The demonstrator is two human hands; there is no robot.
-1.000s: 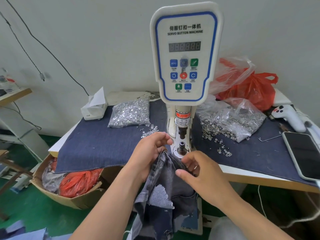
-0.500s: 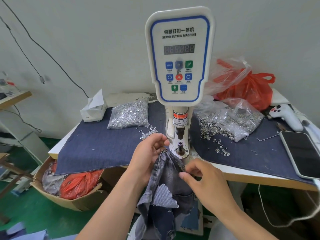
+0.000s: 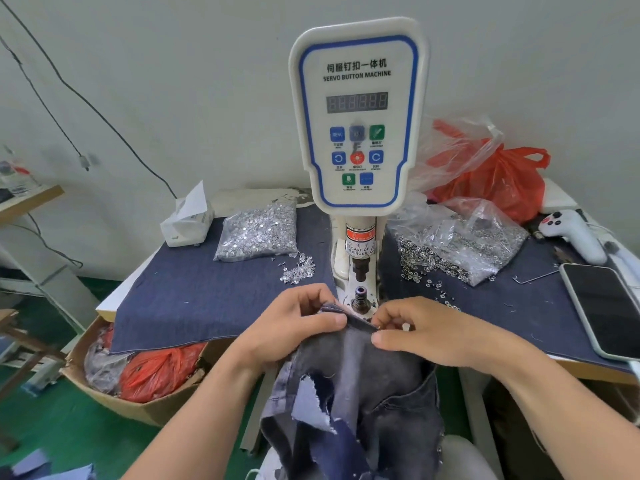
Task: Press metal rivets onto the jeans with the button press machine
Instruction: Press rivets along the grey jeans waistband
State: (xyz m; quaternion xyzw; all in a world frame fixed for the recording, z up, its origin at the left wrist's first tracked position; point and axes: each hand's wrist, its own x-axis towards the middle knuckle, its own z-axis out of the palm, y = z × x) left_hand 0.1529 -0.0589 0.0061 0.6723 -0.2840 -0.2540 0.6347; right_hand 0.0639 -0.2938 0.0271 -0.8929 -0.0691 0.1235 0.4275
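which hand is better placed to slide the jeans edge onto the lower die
Right, probably. The right hand pinches the jeans edge just below the lower die; the left hand grips it off to the side.

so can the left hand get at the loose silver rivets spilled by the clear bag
Probably yes: the left hand pinches the dark denim jeans, but the loose silver rivets lie just beyond it, nothing between.

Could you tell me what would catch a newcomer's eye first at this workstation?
The tall white servo button machine with its blue-edged control panel stands at the centre of the table. Just below it, the left hand and right hand pinch the edge of the jeans before the lower die. Bags of rivets flank the machine.
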